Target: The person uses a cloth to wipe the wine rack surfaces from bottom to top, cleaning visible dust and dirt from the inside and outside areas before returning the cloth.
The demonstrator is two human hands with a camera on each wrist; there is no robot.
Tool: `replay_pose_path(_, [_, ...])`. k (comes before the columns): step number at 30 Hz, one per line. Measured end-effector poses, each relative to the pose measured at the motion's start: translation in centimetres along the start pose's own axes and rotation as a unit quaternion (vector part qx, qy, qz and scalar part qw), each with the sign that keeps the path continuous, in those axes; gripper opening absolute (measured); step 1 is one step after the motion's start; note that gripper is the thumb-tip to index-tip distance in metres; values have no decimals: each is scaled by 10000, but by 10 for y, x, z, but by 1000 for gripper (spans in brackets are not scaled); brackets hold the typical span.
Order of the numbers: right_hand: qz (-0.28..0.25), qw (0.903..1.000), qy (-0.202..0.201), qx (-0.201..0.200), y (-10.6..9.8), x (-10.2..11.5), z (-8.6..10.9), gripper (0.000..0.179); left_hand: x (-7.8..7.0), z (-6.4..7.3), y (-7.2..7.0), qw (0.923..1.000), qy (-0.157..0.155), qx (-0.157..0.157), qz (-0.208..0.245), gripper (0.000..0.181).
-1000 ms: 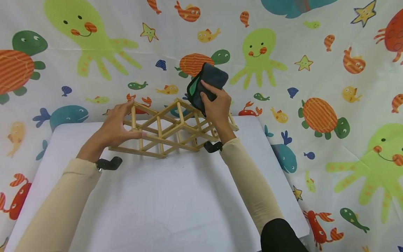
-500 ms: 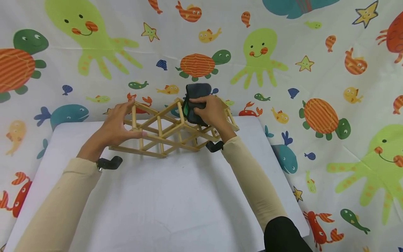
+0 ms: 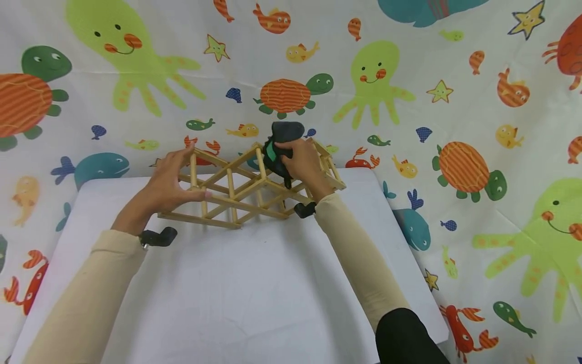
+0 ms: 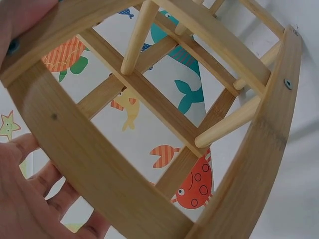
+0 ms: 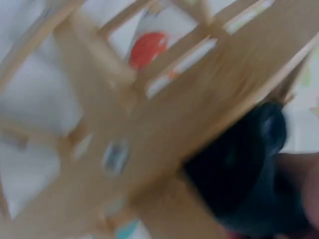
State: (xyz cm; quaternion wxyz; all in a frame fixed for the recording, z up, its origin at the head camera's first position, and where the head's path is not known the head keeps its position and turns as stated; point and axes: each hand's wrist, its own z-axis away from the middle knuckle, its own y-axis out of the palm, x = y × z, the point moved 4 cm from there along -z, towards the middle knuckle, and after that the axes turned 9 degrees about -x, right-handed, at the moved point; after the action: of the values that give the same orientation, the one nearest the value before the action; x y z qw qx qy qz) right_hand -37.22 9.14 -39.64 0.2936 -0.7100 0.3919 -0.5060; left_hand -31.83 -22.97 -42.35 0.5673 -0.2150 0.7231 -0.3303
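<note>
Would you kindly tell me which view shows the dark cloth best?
The head view: the dark cloth, green patch included, shows fairly clearly in the right hand. The right wrist view blurs it; the left wrist view lacks it.

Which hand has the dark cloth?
The right hand, pinching the dark cloth with green showing; the left hand instead grips the wooden rack.

The wooden lattice rack (image 3: 247, 189) is pale tan; the cloth pouch (image 3: 277, 164), dark navy with a green patch (image 3: 271, 151). Sleeves (image 3: 86, 298) are beige, the tabletop (image 3: 254, 293) white. The white curtain (image 3: 327, 25) bears lime octopuses (image 3: 374, 60), orange-striped turtles (image 3: 285, 95) and teal whales (image 3: 102, 169).
</note>
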Motion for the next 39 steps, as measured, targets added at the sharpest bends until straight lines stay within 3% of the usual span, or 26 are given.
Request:
replay_pose_path(3, [185, 9995, 24, -242, -4, -8, 4, 37, 0, -1, 3, 10000, 33, 48, 1, 127])
replay_pose_path(6, [-720, 9932, -289, -865, -12, -4, 5, 37, 0, -2, 3, 10000, 26, 42, -13, 127])
replay_pose_path(9, [-2153, 9666, -548, -1281, -14, 5, 4, 38, 0, -2, 2, 10000, 5, 15, -9, 127])
replay_pose_path(11, [-2598, 9544, -629, -1328, -11, 10, 2, 39, 0, -2, 2, 10000, 4, 16, 10, 127])
replay_pose_path(13, [-2313, 9643, -606, -1133, -4, 13, 0, 38, -1, -2, 2, 10000, 7, 37, 30, 127])
replay_pose_path(16, [-881, 9927, -527, -635, 3, 9, -2, 37, -1, -3, 3, 9999, 4, 95, 42, 127])
replay_pose_path(18, [111, 9985, -440, -315, 2, 5, -2, 40, -2, -4, 3, 9999, 6, 120, 28, 127])
replay_pose_path(20, [660, 9968, -404, -212, -3, 1, -2, 42, -2, -4, 3, 9999, 3, 145, -10, 128])
replay_pose_path(22, [675, 9959, -416, -438, -9, 0, -1, 41, -2, -4, 1, 9999, -3, 159, -49, 128])
replay_pose_path(24, [192, 9944, -532, -892, -15, 3, -1, 38, -1, -4, 0, 9998, -12, 159, -80, 128])
replay_pose_path(26, [-626, 9852, -706, -1434, -19, 6, 0, 36, -2, -4, -1, 9998, -17, 164, -80, 127])
replay_pose_path(28, [-1358, 9700, -893, -1810, -20, 11, 1, 35, -2, -4, 0, 9998, -13, 168, -58, 127])
replay_pose_path(30, [-1710, 9625, -979, -1864, -16, 16, 1, 36, -1, -3, 0, 9999, -11, 164, -50, 127])
replay_pose_path(32, [-1499, 9714, -925, -1594, -10, 20, -1, 37, 0, -3, -1, 9999, -15, 150, -45, 127])
replay_pose_path(35, [-473, 9930, -563, -923, -3, 17, -2, 39, 1, -3, -1, 9999, -17, 138, -54, 128])
replay_pose_path(37, [166, 9974, -378, -587, -4, 10, -2, 41, 1, -4, -1, 9999, -16, 141, -58, 129])
replay_pose_path(39, [354, 9973, -261, -595, -10, 3, -1, 43, 0, -4, -2, 9999, -14, 155, -70, 129])
